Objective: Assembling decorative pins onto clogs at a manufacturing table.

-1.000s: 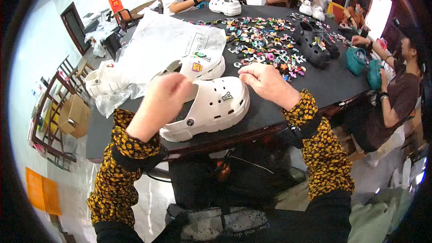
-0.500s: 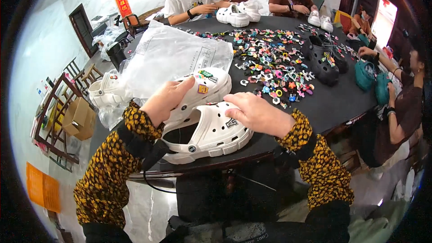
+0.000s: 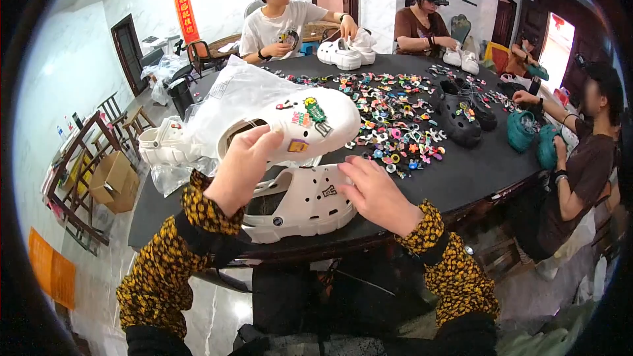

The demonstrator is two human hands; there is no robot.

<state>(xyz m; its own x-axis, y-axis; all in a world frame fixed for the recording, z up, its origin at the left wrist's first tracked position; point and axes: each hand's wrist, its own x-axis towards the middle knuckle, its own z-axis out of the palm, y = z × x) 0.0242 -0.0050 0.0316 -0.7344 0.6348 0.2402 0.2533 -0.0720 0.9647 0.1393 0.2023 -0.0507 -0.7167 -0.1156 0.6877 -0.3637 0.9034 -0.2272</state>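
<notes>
Your left hand (image 3: 241,168) grips a white clog (image 3: 300,125) with colourful charms on its top and holds it lifted above the black round table (image 3: 461,181). Your right hand (image 3: 372,191) lies with loosely spread fingers on a second white clog (image 3: 300,207), which rests at the near table edge. Many small charms (image 3: 395,115) are scattered just behind.
</notes>
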